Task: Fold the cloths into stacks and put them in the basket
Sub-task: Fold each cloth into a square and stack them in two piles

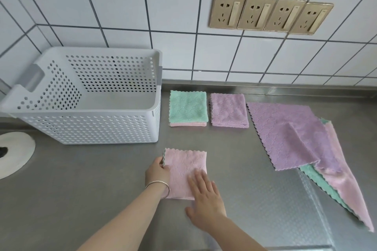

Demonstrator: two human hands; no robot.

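On my steel table [102, 179] sit a basket [87, 128], a green-topped stack [188, 108], a purple stack [229, 111], loose cloths [285, 134] and the pink cloth [183, 169] before me.

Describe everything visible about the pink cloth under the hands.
The folded pink fleecy cloth lies flat on the steel counter, roughly square, with scalloped edges and a faint embossed pattern. A green layer peeps out at its upper left corner. The left hand pinches that left edge, while the right hand lies flat on its lower right part. It sits in front of the white perforated basket, apart from it.
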